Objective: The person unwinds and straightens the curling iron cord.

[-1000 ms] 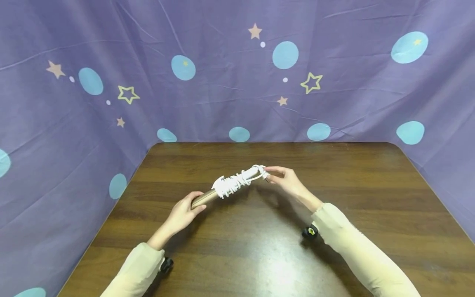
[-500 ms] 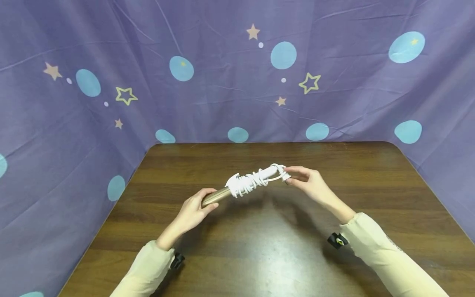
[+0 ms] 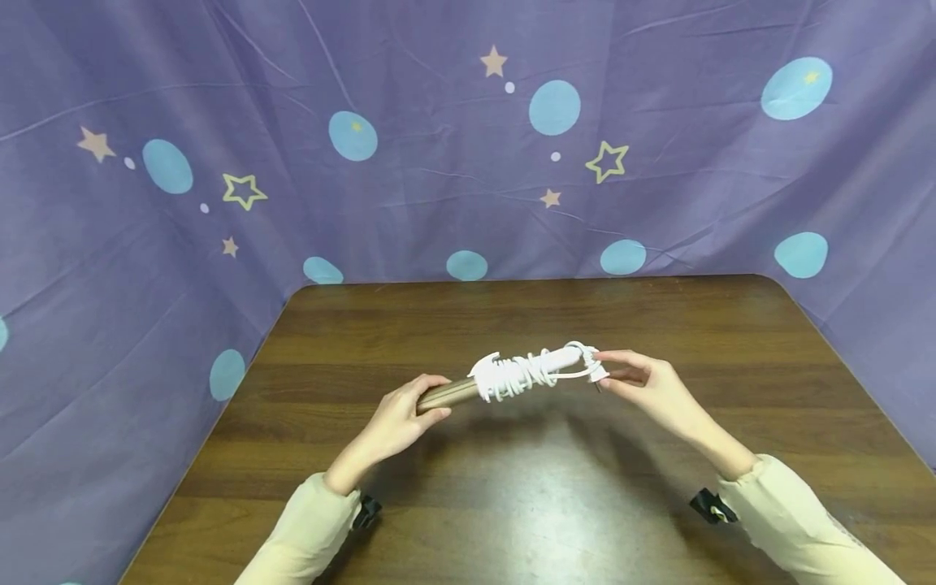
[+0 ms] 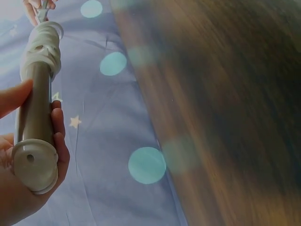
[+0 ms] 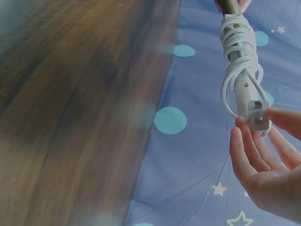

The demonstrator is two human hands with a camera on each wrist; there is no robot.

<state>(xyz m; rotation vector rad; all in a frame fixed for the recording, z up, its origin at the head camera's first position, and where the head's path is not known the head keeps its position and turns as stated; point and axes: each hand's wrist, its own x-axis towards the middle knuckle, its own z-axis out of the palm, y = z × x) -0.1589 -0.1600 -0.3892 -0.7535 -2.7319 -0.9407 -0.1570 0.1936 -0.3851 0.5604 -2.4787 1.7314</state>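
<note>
A curling iron with a gold barrel and white handle is held up over the table, roughly level. Its white cord is wound in several turns around the handle. My left hand grips the barrel, thumb on one side and fingers on the other; the left wrist view shows the round white end cap by the palm. At the handle's end, my right hand pinches the white plug between thumb and fingertips. A loose loop of cord runs from the windings to the plug.
A brown wooden table lies beneath both hands. Behind it and to the sides hangs a purple curtain with blue dots and stars. Each sleeve cuff carries a small black device, such as the wrist camera on the right.
Both hands have moved right with the curling iron, the right hand farther than the left. The iron now lies closer to level, and the plug end has come slightly lower.
</note>
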